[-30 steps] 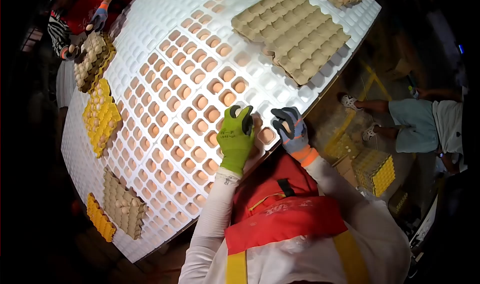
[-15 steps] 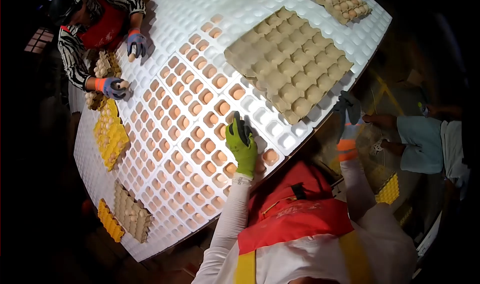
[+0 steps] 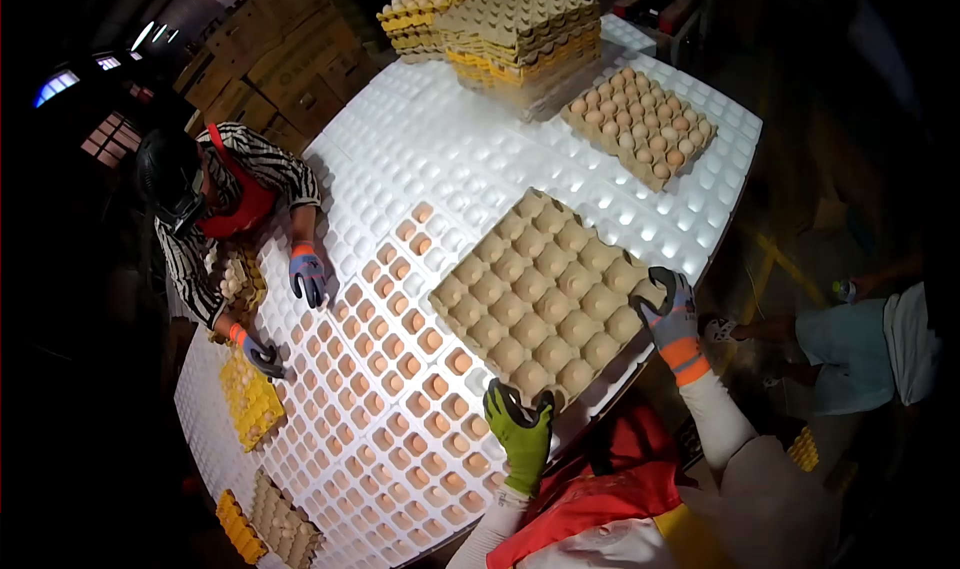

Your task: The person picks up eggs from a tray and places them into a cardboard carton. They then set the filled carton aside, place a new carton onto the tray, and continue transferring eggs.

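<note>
A grey-brown pulp egg tray (image 3: 545, 289) with no eggs in its cups lies across the white foam grid. My left hand (image 3: 518, 434), in a green glove with dark fingertips, grips its near corner between thumb and fingers. At the right corner, my right hand (image 3: 672, 314), in a grey glove with an orange cuff, is closed on the rim. Left of the tray, brown eggs (image 3: 408, 407) sit one to a pocket in the white foam trays (image 3: 470, 379).
Beyond lies a pulp tray of eggs (image 3: 640, 124). Stacked trays (image 3: 520, 34) stand at the back. Across the table a co-worker (image 3: 235, 199) handles eggs near a yellow tray (image 3: 250, 399). Another person (image 3: 845, 339) is at right, past the table edge.
My left hand has moved from the foam pockets to the tray's near corner. My right hand has come in from beside the table onto its right corner. The view has tilted up.
</note>
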Motion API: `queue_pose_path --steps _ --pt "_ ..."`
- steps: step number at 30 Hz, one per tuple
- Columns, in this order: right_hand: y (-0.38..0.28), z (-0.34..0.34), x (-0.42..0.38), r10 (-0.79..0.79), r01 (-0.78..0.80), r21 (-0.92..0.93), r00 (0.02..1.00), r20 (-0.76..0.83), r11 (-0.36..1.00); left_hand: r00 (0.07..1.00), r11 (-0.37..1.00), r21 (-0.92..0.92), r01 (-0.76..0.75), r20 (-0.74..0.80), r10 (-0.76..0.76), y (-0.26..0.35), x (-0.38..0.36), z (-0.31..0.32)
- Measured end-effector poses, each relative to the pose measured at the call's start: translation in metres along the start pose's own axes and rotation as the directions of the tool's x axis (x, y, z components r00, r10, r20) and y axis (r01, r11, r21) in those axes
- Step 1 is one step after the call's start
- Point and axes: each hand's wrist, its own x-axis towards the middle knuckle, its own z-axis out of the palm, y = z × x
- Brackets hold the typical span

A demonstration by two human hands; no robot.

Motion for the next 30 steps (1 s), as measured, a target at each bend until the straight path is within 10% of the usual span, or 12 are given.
queue_pose_path --steps 3,5,7,10,12,18,22,26,30 --pt "-0.037 -0.030 0.027 0.050 -0.097 0.575 0.994 0.097 0.813 0.970 0.892 -0.387 0.233 0.028 -0.241 0.011 -0.004 0.001" --pt "-0.066 -0.039 0.040 0.036 -0.031 0.770 0.999 0.011 0.637 0.962 0.656 -0.730 0.193 0.008 -0.274 0.043 0.016 -0.007" --pt "-0.109 -0.052 0.050 0.151 -0.133 0.961 0.984 0.098 0.244 0.979 0.713 -0.697 0.076 -0.084 -0.187 0.048 0.040 -0.007" --pt "-0.073 0.013 0.028 0.362 -0.551 0.785 0.697 0.619 -0.283 0.979 0.685 -0.728 -0.018 -0.153 -0.137 0.065 0.095 0.002" --pt "-0.111 0.047 0.034 0.404 -0.481 0.756 0.646 0.648 -0.443 0.964 0.824 -0.539 -0.175 -0.265 0.032 0.094 0.129 0.005" --pt "-0.127 0.073 0.252 0.348 -0.145 0.982 0.933 0.096 0.119 0.902 0.686 -0.586 -0.432 -0.285 0.324 0.148 0.201 -0.037" --pt "-0.123 0.131 0.503 0.372 0.003 0.579 0.764 -0.527 0.815 0.958 0.784 -0.552 -0.285 -0.202 0.206 0.083 0.180 -0.045" --pt "-0.102 0.186 0.612 0.202 -0.249 -0.142 0.938 -0.280 0.958 0.985 0.883 -0.465 0.069 -0.108 -0.134 0.023 0.121 -0.041" --pt "-0.114 0.192 0.581 0.469 -0.468 0.031 0.882 -0.040 0.883 0.927 0.789 -0.572 0.225 -0.123 -0.354 -0.003 0.076 -0.038"
